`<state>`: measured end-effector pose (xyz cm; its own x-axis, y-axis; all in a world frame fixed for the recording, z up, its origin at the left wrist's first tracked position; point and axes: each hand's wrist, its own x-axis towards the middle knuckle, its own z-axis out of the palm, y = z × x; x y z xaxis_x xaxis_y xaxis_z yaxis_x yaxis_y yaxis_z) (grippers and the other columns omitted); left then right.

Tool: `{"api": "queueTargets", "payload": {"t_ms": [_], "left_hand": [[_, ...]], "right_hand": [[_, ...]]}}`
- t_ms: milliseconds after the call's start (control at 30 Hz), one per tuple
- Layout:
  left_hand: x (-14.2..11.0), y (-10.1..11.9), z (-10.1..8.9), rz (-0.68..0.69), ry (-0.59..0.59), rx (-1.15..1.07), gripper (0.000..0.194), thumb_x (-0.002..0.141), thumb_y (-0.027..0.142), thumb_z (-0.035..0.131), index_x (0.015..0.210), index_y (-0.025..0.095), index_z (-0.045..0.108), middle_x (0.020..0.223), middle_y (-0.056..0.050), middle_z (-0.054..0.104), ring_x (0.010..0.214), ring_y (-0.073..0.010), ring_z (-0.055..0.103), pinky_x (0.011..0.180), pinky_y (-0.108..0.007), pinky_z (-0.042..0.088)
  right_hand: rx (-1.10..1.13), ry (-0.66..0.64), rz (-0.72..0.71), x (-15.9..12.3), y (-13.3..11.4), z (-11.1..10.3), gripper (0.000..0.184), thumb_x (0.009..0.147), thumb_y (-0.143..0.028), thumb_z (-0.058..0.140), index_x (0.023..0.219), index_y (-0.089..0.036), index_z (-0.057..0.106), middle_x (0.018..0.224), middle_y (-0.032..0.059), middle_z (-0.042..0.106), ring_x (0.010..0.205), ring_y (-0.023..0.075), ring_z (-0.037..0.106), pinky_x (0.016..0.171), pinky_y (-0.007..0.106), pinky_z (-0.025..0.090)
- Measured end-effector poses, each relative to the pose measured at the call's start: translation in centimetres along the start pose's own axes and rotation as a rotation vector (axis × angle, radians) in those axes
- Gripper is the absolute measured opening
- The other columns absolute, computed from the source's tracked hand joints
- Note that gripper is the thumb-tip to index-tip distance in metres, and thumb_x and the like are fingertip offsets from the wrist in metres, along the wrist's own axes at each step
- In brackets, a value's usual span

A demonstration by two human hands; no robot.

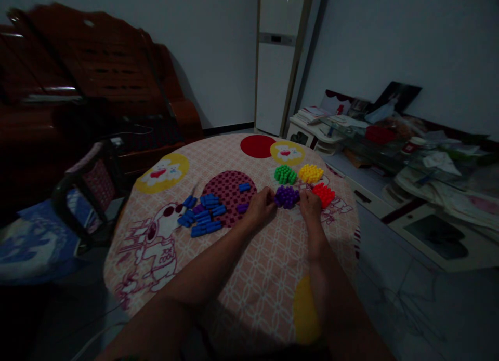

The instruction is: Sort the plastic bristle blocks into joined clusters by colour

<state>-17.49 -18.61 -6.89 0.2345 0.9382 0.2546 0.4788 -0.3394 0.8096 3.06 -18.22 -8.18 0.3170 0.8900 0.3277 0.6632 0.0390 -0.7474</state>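
Note:
A cluster of purple knobbed plastic pieces (287, 197) lies on the round table between my two hands. My left hand (262, 206) has its fingers curled in a pinch against the cluster's left side. On the opposite side, my right hand (311, 203) is closed at the cluster's right edge. Just right of it sits a red cluster (324, 195). Behind are a green cluster (285, 174) and a yellow cluster (311, 173). A purple piece (242, 209) lies left of my left hand, with a blue piece (244, 187) farther back. The fingertips are dim and partly hidden.
Several blue pieces (206, 227) lie loosely grouped on the left of the patterned tablecloth (257, 278). A chair (88, 195) stands at the table's left, before a wooden sofa (105, 65). At the right is a low cabinet (413, 215) loaded with household items.

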Motion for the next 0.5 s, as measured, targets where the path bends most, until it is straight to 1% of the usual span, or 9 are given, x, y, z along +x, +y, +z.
{"api": "queueTargets", "payload": {"t_ms": [133, 267, 367, 433, 500], "left_hand": [[-0.1, 0.4, 0.2, -0.005, 0.02, -0.016, 0.018, 0.076, 0.018, 0.064, 0.092, 0.02, 0.056, 0.075, 0.003, 0.063, 0.07, -0.0139, 0.057, 0.064, -0.025, 0.04], [0.0, 0.9, 0.5, 0.001, 0.045, 0.021, 0.019, 0.075, 0.016, 0.064, 0.092, 0.02, 0.056, 0.078, 0.002, 0.062, 0.072, -0.0145, 0.057, 0.067, -0.027, 0.041], [0.0, 1.2, 0.7, -0.011, 0.034, 0.06, 0.019, 0.077, 0.014, 0.064, 0.093, 0.02, 0.056, 0.079, 0.002, 0.064, 0.074, -0.0153, 0.059, 0.069, -0.027, 0.042], [0.0, 1.3, 0.3, -0.001, 0.028, 0.092, 0.019, 0.078, 0.014, 0.063, 0.095, 0.02, 0.057, 0.082, 0.0, 0.066, 0.076, -0.0159, 0.061, 0.07, -0.027, 0.044], [0.3, 1.4, -0.8, 0.011, 0.007, 0.17, 0.019, 0.079, 0.013, 0.063, 0.097, 0.019, 0.06, 0.087, -0.002, 0.07, 0.079, -0.0168, 0.063, 0.072, -0.027, 0.046]], "right_hand": [[-0.003, -0.01, -0.012, 0.1, 0.1, 0.0, 0.038, 0.093, -0.046, 0.04, 0.063, -0.025, 0.049, 0.062, 0.0025, 0.057, 0.07, 0.0193, 0.058, 0.062, 0.027, 0.04], [0.003, -0.005, -0.021, 0.1, 0.2, 0.1, 0.037, 0.093, -0.046, 0.04, 0.064, -0.025, 0.049, 0.062, 0.0031, 0.057, 0.07, 0.0196, 0.058, 0.063, 0.027, 0.039], [0.004, 0.007, -0.018, 0.0, 0.1, 0.1, 0.038, 0.093, -0.046, 0.04, 0.063, -0.025, 0.047, 0.06, 0.0027, 0.057, 0.067, 0.0192, 0.057, 0.062, 0.028, 0.038], [-0.004, 0.008, -0.01, 0.0, 0.1, 0.1, 0.037, 0.093, -0.045, 0.041, 0.063, -0.024, 0.048, 0.06, 0.0023, 0.057, 0.067, 0.0188, 0.057, 0.062, 0.028, 0.038], [-0.01, 0.004, -0.001, 0.0, 0.1, 0.0, 0.036, 0.093, -0.043, 0.041, 0.064, -0.024, 0.049, 0.061, 0.0024, 0.058, 0.067, 0.0187, 0.057, 0.062, 0.027, 0.038]]}}
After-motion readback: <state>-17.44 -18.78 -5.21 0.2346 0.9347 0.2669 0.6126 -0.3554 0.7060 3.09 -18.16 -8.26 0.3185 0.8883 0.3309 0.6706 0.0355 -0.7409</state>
